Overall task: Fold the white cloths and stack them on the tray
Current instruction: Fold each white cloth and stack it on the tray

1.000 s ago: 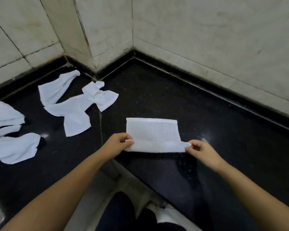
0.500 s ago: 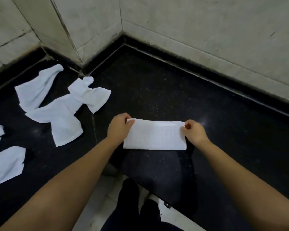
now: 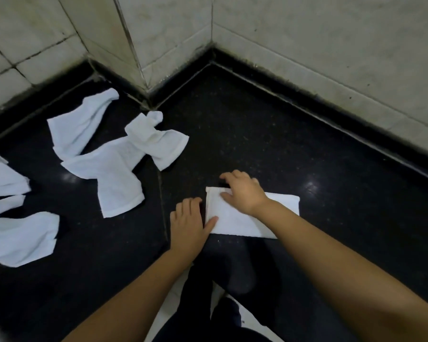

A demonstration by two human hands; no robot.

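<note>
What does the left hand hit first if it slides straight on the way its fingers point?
Probably nothing close: the left hand points up the bare black counter, between the folded cloth and the loose cloth, toward the tiled wall corner.

One folded white cloth (image 3: 242, 219), about five loose cloths (image 3: 114, 169), two hands (image 3: 187, 224).

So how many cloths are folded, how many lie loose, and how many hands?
Folded cloth: 1
Loose cloths: about 6; some overlap or run off the edge
Hands: 2, left hand and right hand
Total: about 9
</note>
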